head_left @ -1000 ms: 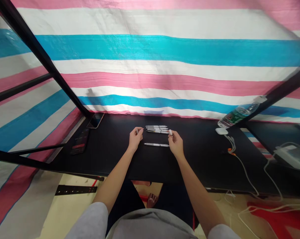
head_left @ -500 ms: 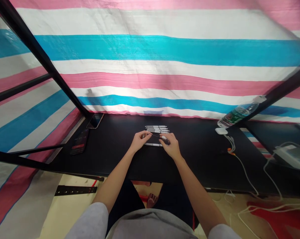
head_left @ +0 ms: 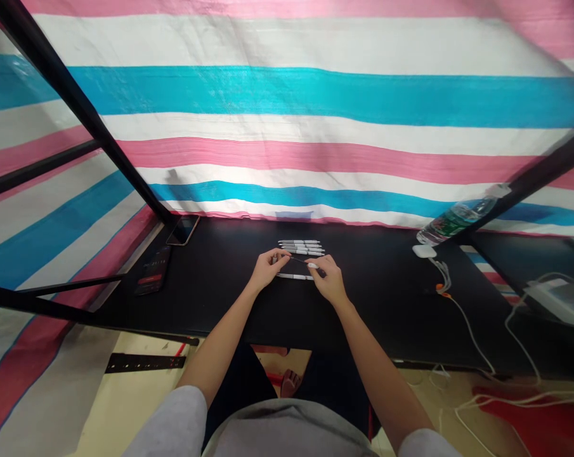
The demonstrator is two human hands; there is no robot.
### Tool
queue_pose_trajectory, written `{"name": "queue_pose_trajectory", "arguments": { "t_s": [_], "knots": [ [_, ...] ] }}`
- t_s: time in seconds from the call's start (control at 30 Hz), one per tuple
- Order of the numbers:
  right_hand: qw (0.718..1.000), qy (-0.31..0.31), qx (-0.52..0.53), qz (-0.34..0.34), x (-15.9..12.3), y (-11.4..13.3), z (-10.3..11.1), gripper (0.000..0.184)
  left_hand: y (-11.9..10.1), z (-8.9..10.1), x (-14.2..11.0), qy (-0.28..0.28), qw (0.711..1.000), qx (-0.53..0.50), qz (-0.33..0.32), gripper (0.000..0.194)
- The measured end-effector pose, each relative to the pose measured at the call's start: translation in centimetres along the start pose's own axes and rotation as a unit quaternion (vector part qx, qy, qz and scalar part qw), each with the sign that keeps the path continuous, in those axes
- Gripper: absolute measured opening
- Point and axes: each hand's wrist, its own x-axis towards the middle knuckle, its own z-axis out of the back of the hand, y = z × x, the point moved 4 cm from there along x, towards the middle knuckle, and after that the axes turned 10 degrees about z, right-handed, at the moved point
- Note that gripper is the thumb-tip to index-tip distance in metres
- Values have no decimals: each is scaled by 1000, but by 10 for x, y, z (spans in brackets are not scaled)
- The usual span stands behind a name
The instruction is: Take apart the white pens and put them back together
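Over tabletop (head_left: 210, 285), dark rod (head_left: 299, 259) near-crosswise, direction unclear

From my distant post I am seeing a back sheet (head_left: 287, 95) hanging behind the black worktop (head_left: 210, 273), its pink, white and blue stripes running sideways. A similar side sheet (head_left: 11, 254) is closing off the left, where a slanting black bar (head_left: 71, 95) is crossing it; another dark bar (head_left: 553, 166) is slanting on the right. Light is brightening the back sheet's middle, while shadow is darkening its upper right corner. Below, pale yellowish floor (head_left: 120, 400) is showing.
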Motion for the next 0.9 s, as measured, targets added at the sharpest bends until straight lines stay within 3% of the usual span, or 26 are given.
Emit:
{"name": "queue_pose_trajectory", "arguments": {
  "t_s": [0.2,0.57,0.9],
  "knots": [
    [1000,-17,-20,-5,-2,-5,0,18,9,8,7,-67,989,-128,36,39],
    [999,-32,-20,-8,1,-3,2,15,4,3,3,-24,989,-135,52,34],
    [999,-23,-19,-16,-1,-5,2,18,6,3,4,-24,989,-131,59,35]
  ]
}}
